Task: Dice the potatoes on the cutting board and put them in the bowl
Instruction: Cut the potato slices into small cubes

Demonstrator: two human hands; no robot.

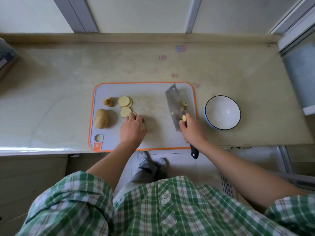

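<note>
Head view, left grip [132,129] holds slices [125,111], right grip [191,130] holds cleaver [173,103] at board [151,101] edge

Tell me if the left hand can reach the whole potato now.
Probably yes: the whole potato lies beside the left hand, only bare cutting board between them, though that hand holds slices.

Gray cutting board [153,92] with an orange rim. There's a whole potato [101,118] at its left end and potato slices [125,101] just right of that. The left hand [132,129] is curled over a few slices mid-board, and the right hand [190,129] grips the cleaver [173,103], blade pointing away. A white bowl [226,106] sits just right of the board.
</note>
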